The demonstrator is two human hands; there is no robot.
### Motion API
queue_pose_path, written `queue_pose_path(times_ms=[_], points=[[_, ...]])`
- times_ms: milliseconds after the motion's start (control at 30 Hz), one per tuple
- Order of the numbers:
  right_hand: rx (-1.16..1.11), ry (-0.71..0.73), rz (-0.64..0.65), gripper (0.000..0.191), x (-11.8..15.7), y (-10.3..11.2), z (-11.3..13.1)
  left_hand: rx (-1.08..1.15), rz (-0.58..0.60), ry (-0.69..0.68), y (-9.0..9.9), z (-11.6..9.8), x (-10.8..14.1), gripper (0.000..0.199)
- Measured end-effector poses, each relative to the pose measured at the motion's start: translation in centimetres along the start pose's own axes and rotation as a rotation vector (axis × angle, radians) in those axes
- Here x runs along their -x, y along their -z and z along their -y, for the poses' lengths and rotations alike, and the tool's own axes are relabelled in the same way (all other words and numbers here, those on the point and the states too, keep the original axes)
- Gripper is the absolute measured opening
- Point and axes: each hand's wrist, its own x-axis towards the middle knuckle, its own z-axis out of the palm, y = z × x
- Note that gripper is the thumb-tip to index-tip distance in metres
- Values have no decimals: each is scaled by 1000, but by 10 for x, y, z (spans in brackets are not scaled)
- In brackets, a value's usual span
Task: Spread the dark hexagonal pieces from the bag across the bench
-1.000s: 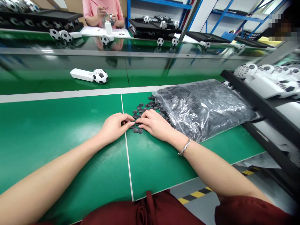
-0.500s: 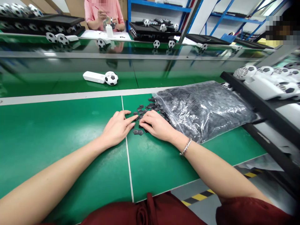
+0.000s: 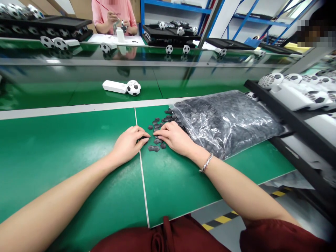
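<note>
Small black pentagon pieces [image 3: 156, 141] lie loose on the green table [image 3: 78, 157], several of them between my hands. They spill from the mouth of a clear plastic bag [image 3: 231, 119] full of the same dark pieces. My left hand [image 3: 129, 142] rests left of the loose pieces, thumb and fingers pinched together; whatever is between the tips is too small to make out. At the right side of the pieces, next to the bag's mouth, my right hand [image 3: 176, 138] has its fingertips drawn together, and what they hold is hidden.
Beyond the table's pale edge, a white handle with a soccer-ball head [image 3: 133, 88] lies on a green surface. A black rack [image 3: 288, 115] with similar parts stands at the right. Across the line, a person in pink [image 3: 115, 17] works near a white bottle [image 3: 120, 34].
My left hand's fingers have gone from spread to pinched. My right hand has shifted slightly left, uncovering several black pieces. The soccer-ball part beyond the table has moved right; those farther back have moved left.
</note>
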Motion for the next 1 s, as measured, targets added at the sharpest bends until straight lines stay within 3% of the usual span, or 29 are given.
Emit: queue_pose_path(times_ms=[333, 600, 800, 1000], points=[[9, -64, 21, 22, -1, 1, -1, 171, -51, 100, 0, 0, 0, 19], [-1, -57, 43, 24, 0, 3, 2, 152, -39, 73, 0, 1, 1, 15], [-2, -46, 56, 15, 0, 3, 3, 127, -43, 52, 0, 1, 1, 16], [28, -37, 67, 14, -2, 4, 2, 194, -90, 135, -3, 2, 2, 20]])
